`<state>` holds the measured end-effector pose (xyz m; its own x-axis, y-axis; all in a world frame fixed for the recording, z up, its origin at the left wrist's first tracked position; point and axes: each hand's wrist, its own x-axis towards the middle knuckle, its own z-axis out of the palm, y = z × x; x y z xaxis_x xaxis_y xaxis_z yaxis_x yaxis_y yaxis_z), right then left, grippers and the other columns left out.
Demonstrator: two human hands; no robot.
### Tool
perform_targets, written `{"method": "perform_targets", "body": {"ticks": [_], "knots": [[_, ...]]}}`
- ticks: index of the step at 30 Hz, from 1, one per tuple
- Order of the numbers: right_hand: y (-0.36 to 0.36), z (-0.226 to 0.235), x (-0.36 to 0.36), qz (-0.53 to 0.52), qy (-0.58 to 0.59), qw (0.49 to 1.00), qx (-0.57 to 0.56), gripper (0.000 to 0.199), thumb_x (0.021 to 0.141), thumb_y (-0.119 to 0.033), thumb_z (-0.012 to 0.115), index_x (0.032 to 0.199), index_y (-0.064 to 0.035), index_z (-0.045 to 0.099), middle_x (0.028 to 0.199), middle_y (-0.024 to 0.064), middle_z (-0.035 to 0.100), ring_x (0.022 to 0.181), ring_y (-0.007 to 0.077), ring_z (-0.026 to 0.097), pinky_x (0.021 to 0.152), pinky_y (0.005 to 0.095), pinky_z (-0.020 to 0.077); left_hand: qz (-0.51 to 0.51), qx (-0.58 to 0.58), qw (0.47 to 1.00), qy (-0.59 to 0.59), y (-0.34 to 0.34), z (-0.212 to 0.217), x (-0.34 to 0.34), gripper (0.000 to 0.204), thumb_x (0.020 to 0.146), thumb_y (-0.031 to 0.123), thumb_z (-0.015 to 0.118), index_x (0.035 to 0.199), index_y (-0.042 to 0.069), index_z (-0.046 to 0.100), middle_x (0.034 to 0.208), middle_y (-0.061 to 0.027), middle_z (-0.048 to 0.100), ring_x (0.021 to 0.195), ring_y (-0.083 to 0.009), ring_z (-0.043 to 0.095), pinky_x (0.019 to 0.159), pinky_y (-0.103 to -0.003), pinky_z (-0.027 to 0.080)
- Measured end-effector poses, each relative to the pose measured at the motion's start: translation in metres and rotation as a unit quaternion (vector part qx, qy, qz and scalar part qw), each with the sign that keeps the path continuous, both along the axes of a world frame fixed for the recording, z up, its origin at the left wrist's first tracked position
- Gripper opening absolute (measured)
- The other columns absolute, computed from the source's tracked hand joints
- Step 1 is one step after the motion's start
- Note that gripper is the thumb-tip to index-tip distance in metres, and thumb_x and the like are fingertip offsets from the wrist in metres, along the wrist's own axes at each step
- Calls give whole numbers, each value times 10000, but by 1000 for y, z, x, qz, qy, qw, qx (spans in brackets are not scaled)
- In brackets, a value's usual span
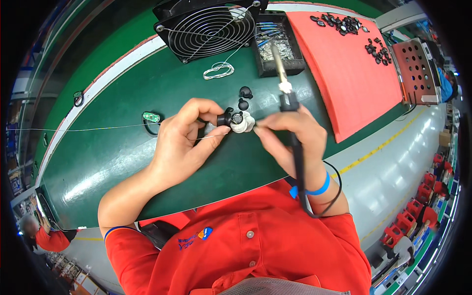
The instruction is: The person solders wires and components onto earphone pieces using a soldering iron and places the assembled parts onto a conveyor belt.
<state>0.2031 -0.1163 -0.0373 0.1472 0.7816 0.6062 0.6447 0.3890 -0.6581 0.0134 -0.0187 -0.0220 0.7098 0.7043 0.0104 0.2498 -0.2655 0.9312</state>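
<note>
My left hand (179,137) pinches a small round black part (224,118) between its fingertips. A thin wire (210,136) runs across the same hand by the thumb. Against the black part sits a lumpy white piece (244,124) with a round metallic-looking face; whether it is joined to it I cannot tell. My right hand (302,137) holds a soldering iron (289,102) with its tip pointing up and away. The right thumb and forefinger come together at the white piece's right side; what they pinch is too small to make out. Two loose black parts (245,92) lie just beyond.
A black fan (212,34) stands at the back, with a coil of white wire (219,71) before it. Right of it is a black tray (281,68). Several black parts (344,23) lie on a pink foam sheet (339,73). A green circuit board (151,117) lies left.
</note>
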Motion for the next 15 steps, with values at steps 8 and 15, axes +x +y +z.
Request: {"method": "perform_targets", "body": {"ticks": [8,15], "knots": [[-48,-3,5,61,126,986,-89,249,844,-151,625,1022,-3,534,718,81,562,575,123,505,566,255,419,-20,3,999,45,6,-3,-3,311,794,7,675,1088,11,573,881,-16,599,542,0,328,527,-142,316],[-50,-17,6,46,186,980,-56,294,785,-129,669,996,-18,496,746,66,474,630,133,419,574,276,367,-14,-2,999,46,5,-4,-7,277,790,24,680,1048,10,578,871,-14,594,525,-4,321,509,-149,313]]}}
